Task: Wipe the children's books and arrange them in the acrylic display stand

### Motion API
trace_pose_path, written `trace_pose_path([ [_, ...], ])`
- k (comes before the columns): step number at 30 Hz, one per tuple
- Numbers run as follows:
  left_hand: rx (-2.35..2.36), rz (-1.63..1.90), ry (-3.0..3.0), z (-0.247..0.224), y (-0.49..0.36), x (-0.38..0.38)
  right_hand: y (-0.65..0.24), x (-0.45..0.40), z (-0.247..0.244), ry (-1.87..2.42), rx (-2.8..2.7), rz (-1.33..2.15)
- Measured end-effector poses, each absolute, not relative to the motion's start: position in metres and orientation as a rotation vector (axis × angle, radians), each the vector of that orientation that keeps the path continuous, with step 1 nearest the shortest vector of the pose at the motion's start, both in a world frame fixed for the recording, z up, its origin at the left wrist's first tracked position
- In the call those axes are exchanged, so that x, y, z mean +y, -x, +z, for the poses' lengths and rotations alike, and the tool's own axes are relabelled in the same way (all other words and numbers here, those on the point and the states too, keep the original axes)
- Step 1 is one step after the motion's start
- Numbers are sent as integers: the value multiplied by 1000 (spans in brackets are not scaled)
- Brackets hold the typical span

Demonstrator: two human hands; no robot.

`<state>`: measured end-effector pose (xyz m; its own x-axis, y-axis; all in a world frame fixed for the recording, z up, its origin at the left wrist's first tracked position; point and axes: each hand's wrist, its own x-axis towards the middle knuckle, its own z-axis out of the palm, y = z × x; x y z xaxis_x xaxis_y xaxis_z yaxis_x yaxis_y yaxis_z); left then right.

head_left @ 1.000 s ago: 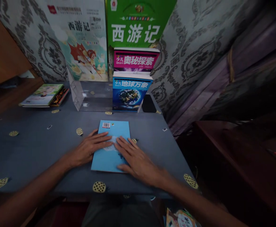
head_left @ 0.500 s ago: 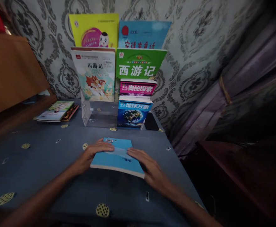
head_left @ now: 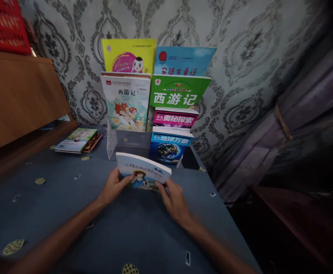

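Note:
A light blue book (head_left: 143, 172) with a girl in a hat on its cover is held tilted up above the table. My left hand (head_left: 113, 187) grips its left side, thumb on the cover. On the right side my right hand (head_left: 175, 198) holds it the same way, fingers hidden behind. Just beyond stands a clear tiered rack (head_left: 111, 142). It bears a yellow book (head_left: 129, 47), a white book (head_left: 126, 102), a blue book (head_left: 185, 57), a green book (head_left: 180, 91), a pink book (head_left: 175, 119) and a globe-cover book (head_left: 169, 149).
Several books (head_left: 76, 140) lie flat at the back left of the blue-grey table (head_left: 55, 198). A dark phone-like object (head_left: 190, 158) lies right of the rack. A wooden cabinet (head_left: 24, 99) with a red basket (head_left: 5, 28) stands left; a purple curtain (head_left: 252, 148) hangs right.
The held book has turned from its plain blue side to its picture cover and tilted up. Both hands changed their hold, thumbs now in front. The view has shifted, so the rack appears lower and further right.

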<state>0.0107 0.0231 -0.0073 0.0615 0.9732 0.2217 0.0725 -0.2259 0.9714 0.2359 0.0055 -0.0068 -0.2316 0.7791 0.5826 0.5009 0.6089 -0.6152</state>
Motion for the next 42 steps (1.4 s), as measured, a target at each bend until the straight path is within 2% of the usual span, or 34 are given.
trace_pose_path([
  [8, 1193, 1111, -1790, -19, 7, 30, -234, 19, -11, 1030, -1889, 299],
  [16, 1583, 969, -2079, 1, 19, 45, -224, 44, -4, 1041, -1905, 306],
  [31, 1700, 819, -2353, 54, 44, 77, -201, 70, 14, 1027, -1896, 303],
  [34, 1751, 878, -2360, 77, 47, 81, -195, 77, 34, 1001, -1888, 260],
  [42, 1912, 1302, -2279, 147, 54, 96, -168, 111, 106, 922, -1867, 96],
])
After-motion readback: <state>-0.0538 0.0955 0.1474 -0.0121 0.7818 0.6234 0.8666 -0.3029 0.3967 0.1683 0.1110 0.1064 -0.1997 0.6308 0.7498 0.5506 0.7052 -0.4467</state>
